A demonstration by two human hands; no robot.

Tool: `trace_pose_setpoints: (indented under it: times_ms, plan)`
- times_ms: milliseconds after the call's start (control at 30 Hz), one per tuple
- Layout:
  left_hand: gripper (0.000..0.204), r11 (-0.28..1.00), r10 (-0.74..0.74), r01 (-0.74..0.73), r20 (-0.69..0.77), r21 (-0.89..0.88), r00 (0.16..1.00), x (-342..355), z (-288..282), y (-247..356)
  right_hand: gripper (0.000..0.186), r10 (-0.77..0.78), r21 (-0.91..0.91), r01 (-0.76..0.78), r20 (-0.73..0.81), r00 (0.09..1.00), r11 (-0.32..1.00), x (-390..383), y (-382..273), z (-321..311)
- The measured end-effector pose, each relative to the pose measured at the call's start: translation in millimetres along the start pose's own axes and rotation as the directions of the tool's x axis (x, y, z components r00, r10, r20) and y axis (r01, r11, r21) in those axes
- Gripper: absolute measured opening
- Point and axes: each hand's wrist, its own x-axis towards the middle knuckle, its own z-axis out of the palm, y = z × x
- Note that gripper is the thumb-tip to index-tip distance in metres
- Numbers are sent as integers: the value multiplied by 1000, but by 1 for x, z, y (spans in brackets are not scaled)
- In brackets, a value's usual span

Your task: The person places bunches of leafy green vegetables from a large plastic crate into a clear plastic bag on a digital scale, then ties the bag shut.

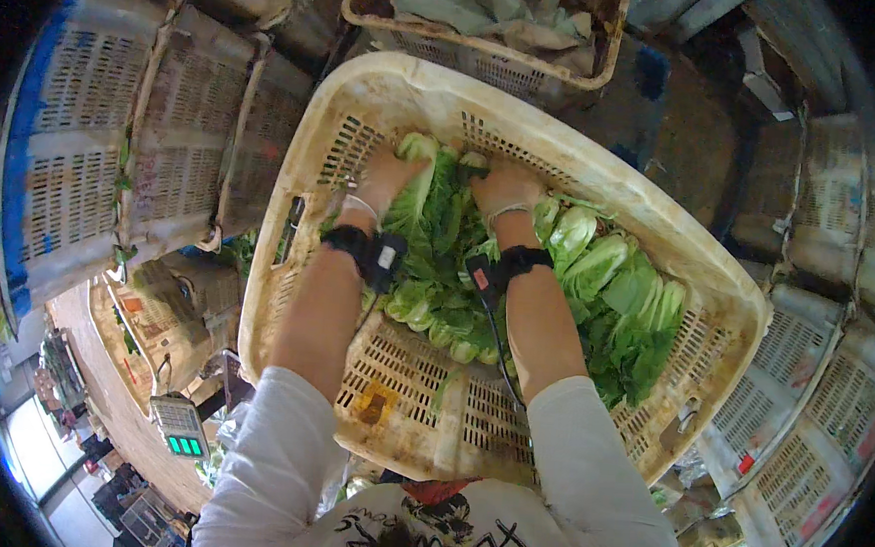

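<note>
- Two bare hands are held down among leafy greens: the left hand (388,178) is set against the left side of a long, leafy green head with a pale stalk (422,197); whether its fingers are closed around it cannot be told.
- Just right of that head, the right hand (511,186) is held with its fingertips bent inward; whether anything is pinched there cannot be told.
- Black wrist straps (344,238) with small dark boxes (390,261) are worn above both hands.
- The head is judged light, its stalk crisp and liable to snap, its leaves soft and easily torn; slipperiness is to be expected if damp. Hold is best taken around the firmer, pale end, with the leaves left unsqueezed.
- More green heads (608,269) are packed side by side to the right, all inside one large, stained, cream plastic crate (625,155).
- Beyond it, a second, brown-edged slotted crate (471,57) is seen; at lower left, a device with a lit green display (181,423).
</note>
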Motion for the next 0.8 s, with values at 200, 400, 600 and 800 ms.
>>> trace_pose_setpoints:
  times_ms: [200,400,600,800]
  plan:
    - [85,996,9,-18,95,89,995,22,4,-2,79,-131,-5,133,145,981,991,-4,-5,-16]
    - [81,978,205,-196,163,-75,965,28,2,-18,76,-65,327,41,63,996,944,9,-7,-2]
    - [67,963,27,47,266,-267,963,40,12,-11,74,107,434,-119,52,993,893,24,-12,21]
    - [54,780,213,88,396,-620,893,17,-10,-2,74,177,429,-230,160,971,874,38,-12,24]
